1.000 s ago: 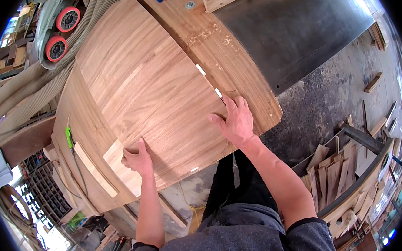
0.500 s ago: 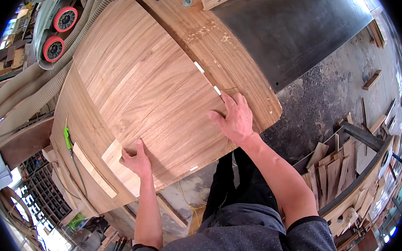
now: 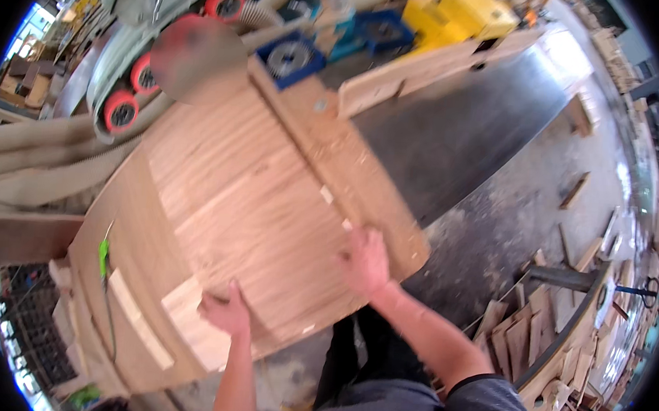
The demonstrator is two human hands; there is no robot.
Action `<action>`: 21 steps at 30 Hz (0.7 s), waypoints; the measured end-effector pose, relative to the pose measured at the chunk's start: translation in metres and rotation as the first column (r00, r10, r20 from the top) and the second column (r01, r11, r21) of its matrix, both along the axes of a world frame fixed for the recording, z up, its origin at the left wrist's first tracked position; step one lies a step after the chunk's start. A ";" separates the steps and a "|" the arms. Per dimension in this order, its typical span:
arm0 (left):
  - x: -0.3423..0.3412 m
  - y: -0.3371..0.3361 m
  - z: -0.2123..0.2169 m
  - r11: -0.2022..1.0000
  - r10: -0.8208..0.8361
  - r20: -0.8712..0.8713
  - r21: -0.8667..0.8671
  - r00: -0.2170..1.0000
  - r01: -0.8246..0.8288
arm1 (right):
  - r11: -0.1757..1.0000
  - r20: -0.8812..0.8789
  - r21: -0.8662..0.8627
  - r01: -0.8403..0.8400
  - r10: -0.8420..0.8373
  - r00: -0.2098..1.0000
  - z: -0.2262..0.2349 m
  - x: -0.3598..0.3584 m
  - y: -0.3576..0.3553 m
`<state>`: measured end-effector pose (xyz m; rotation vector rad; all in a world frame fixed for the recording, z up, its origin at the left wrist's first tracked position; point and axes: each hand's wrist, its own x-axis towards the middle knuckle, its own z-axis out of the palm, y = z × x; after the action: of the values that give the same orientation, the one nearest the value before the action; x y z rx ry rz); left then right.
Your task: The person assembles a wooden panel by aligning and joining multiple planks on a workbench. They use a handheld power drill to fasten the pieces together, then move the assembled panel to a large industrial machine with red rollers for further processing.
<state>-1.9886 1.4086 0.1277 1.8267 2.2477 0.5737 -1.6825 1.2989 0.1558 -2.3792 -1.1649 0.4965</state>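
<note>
Panel [image 3: 257, 208], wooden, flat, light brown, streaked in lighter and darker bands, small white tabs [image 3: 326, 195] at its right edge; placed on the wooden table [image 3: 112, 205], reaching its near edge. Left hand [image 3: 229, 313], thumb out, fingers curled, beside the pale strip [image 3: 187, 325] toward that edge, any grip impossible to tell; right hand [image 3: 367, 263], blurred, thumb parted from loosely bent fingers, laid open upon the panel toward the table's near right corner.

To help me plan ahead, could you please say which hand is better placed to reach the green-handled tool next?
Probably the left hand: it is nearer the green-handled tool; the right hand is farther away.
</note>
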 end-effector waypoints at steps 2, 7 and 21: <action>0.005 -0.001 0.005 0.999 -0.002 0.026 0.041 1.000 0.001 | 0.988 0.097 -0.011 -0.156 0.157 0.983 0.013 -0.010 0.013; 0.017 0.001 0.017 0.994 0.105 -0.018 0.044 0.994 -0.105 | 0.839 0.248 -0.047 -0.543 0.536 0.807 0.044 -0.056 0.037; 0.011 0.003 0.036 0.972 0.122 0.080 -0.212 0.989 -0.103 | 0.732 0.164 -0.157 -0.663 0.682 0.713 0.023 -0.079 0.037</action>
<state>-1.9776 1.4117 0.1635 1.5501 2.2653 0.4147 -1.7616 1.3359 0.1787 -2.0350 -2.1778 0.5270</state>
